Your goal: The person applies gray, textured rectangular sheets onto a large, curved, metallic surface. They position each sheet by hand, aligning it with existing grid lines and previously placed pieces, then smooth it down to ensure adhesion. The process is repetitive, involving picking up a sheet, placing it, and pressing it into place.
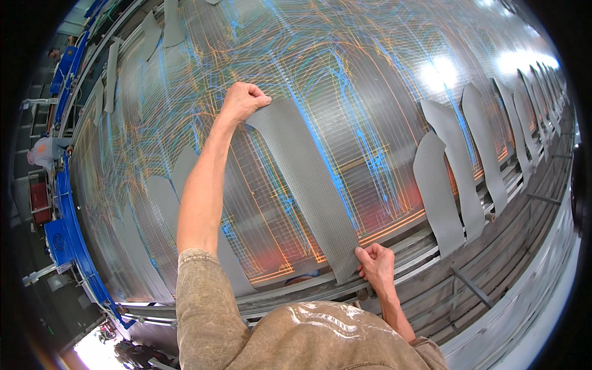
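A long grey textured cut piece (305, 179) lies slantwise across a large shiny table (394, 80) covered in blue and orange lines. My left hand (245, 100) pinches its far upper corner, arm stretched out. At the near end, by the table's edge, my right hand (375, 264) grips the piece's lower right corner between thumb and fingers. The piece looks flat between my hands. Whether it touches the table along its whole length I cannot tell.
Several similar grey pieces (484, 145) overhang the near edge on the right. More grey pieces (163, 203) lie left, partly behind my arm. Metal rails (407, 246) run along the near edge. Blue machine framing (68, 209) stands at the left, with another person (46, 151) beyond it.
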`<move>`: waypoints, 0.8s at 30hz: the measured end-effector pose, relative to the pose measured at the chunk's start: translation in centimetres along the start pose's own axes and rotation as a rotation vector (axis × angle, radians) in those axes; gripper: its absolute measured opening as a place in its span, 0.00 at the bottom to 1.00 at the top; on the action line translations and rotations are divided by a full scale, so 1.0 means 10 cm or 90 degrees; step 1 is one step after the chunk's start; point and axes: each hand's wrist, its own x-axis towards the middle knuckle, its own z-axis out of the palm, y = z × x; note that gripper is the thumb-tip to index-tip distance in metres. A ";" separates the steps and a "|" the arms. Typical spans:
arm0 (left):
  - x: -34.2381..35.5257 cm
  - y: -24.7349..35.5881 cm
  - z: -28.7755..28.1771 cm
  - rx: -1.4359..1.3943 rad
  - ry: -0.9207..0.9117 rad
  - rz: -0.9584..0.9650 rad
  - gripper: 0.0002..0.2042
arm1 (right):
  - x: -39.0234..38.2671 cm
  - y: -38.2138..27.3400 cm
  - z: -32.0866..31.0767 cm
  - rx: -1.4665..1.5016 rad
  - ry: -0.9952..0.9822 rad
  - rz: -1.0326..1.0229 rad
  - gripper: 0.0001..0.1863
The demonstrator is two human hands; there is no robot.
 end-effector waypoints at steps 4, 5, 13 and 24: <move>0.01 -0.01 0.00 0.005 -0.002 -0.001 0.08 | 0.00 0.01 0.00 0.005 -0.002 -0.001 0.14; 0.01 0.00 0.00 0.009 -0.003 -0.002 0.08 | 0.01 0.01 0.00 0.009 0.000 -0.005 0.14; -0.13 0.04 0.10 0.088 0.095 0.059 0.13 | 0.00 0.02 -0.01 0.015 -0.003 0.001 0.15; -0.69 -0.01 0.69 0.494 0.151 0.371 0.29 | 0.00 0.00 -0.04 0.011 -0.012 -0.015 0.14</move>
